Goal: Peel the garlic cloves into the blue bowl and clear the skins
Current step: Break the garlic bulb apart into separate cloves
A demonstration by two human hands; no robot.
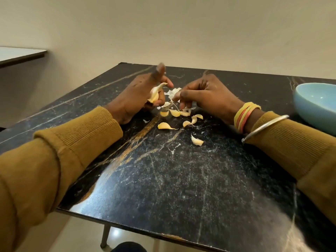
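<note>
Head view, table: a black marble-patterned table (pixel 181 179) fills the lower and middle frame.
Head view, held clove: a pale yellow garlic clove (pixel 155 93), partly in its skin, sits left of centre. Its long axis runs from lower left to upper right, and the pointed tip aims at the other hand.
Head view, left hand: the left hand (pixel 136 95) has its fingers curled round that clove, with the thumb raised above it.
Head view, right hand: the right hand (pixel 205 95), just right of centre, pinches white papery skin (pixel 173 91) between thumb and fingertips, just beside the clove's tip.
Head view, loose cloves: several loose yellowish cloves (pixel 166 126) lie on the table just below both hands, and one lies apart, lower and to the right.
Head view, bowl: the light blue ceramic bowl (pixel 309 115) is at the right edge, cut by the frame. No clove shows in the part in view.
Deciding relation: the bowl lies well to the right of the held clove, beyond the right hand, so the right hand is nearer to it.
Judged step: stripping skin. The bared clove would then have to cross rightward to the bowl.
</note>
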